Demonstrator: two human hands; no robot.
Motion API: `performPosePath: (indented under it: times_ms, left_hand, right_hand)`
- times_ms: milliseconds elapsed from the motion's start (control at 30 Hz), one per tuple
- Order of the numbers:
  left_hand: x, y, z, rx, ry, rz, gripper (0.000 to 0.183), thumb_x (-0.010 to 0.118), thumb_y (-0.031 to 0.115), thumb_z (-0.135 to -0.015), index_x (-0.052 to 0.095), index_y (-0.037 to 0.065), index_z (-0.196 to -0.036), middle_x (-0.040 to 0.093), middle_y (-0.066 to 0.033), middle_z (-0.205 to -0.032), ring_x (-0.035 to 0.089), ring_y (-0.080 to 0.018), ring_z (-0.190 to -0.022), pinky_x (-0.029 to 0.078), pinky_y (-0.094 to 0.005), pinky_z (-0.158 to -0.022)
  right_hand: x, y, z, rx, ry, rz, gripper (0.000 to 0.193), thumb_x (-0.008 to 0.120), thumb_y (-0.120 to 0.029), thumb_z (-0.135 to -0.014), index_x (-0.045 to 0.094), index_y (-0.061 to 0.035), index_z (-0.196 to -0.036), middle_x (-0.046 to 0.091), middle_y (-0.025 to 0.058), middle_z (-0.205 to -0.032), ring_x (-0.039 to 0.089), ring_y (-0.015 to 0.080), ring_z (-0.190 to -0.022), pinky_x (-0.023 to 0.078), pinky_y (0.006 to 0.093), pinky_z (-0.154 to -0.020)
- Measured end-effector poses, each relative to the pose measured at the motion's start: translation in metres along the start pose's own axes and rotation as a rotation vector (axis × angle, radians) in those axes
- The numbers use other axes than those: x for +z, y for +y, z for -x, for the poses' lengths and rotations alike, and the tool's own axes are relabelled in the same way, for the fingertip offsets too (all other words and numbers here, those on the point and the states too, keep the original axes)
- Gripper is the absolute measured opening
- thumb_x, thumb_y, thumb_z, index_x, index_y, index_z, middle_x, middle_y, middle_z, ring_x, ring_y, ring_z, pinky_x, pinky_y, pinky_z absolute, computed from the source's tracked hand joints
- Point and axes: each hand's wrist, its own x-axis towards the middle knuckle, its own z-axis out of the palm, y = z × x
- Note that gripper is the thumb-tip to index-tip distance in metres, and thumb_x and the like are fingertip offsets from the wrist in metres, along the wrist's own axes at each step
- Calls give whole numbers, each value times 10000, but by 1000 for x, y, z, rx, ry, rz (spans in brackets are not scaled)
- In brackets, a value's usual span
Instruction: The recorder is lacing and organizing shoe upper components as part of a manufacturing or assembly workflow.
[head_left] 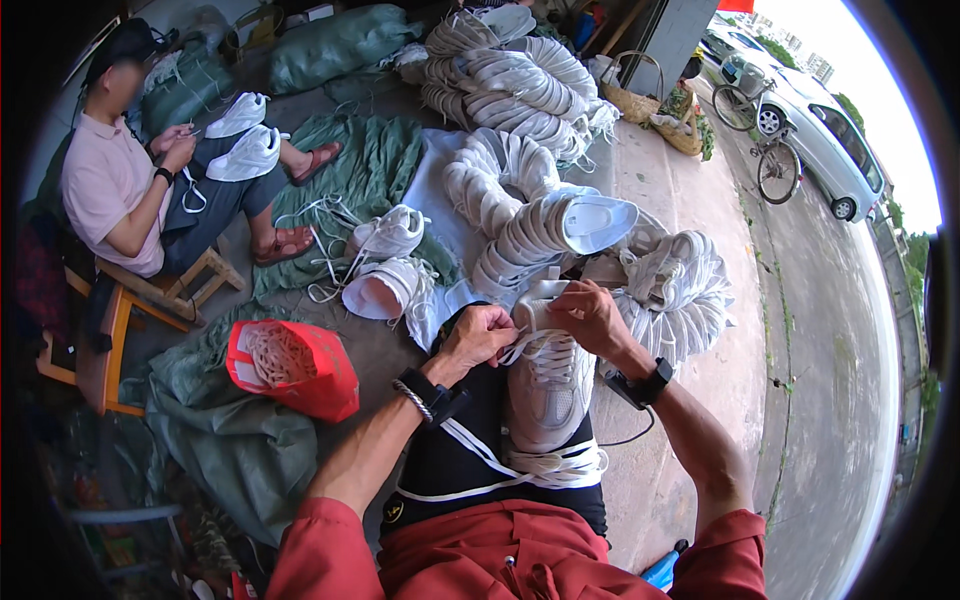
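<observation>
A white sneaker upper [548, 395] lies along my thighs, its toe toward me, with laces crossed through the eyelets. My left hand [474, 342] is closed in a pinch on a white shoelace [522, 345] at the left side of the upper's opening. On the opposite side, my right hand [592, 318] has its fingers closed on the upper near the tongue and top eyelets; whether a lace end is also between them is hidden. A bundle of loose white laces [560, 466] rests across my lap, and one strand runs over my left thigh.
Stacked white shoe uppers [515, 85] are piled ahead, with more rings [680, 290] at right. Two laced uppers [385, 290] lie front-left. A red bag [292, 368] of laces stands left. A seated person [125, 190] handles uppers. Beyond are a bicycle [775, 165] and cars.
</observation>
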Motion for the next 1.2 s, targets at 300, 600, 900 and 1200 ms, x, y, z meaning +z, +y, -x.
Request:
performPosePath:
  times_ms: [300,600,900,1200]
  left_hand:
    - [0,6,-5,-23,-46,-24,81,574,82,-793,572,4,-773,558,-31,-607,527,-90,-470,416,-209,-396]
    - [19,-5,-16,401,286,-593,112,603,110,-785,575,7,-751,567,-25,-594,523,-76,-516,421,-226,-474]
    - [16,-2,-17,283,275,-671,123,634,83,-713,574,4,-785,619,-98,-662,614,-201,-625,470,-311,-583]
    - [-16,30,-1,312,395,-642,163,604,105,-741,574,39,-888,611,-93,-776,595,-218,-668,468,-327,-594]
  right_hand:
    - [19,-6,-4,-12,-105,121,73,607,-122,-668,643,-68,-702,607,57,-683,557,248,-700,404,360,-661]
    - [28,-2,3,15,-19,83,55,614,-150,-660,642,-108,-681,600,35,-685,569,223,-735,395,376,-676]
    - [28,-2,4,68,-98,159,67,578,-166,-693,630,-125,-707,585,34,-682,550,245,-736,376,379,-690]
    - [-53,37,13,-4,107,352,90,581,-125,-730,562,-40,-707,563,94,-746,518,273,-780,400,389,-663]
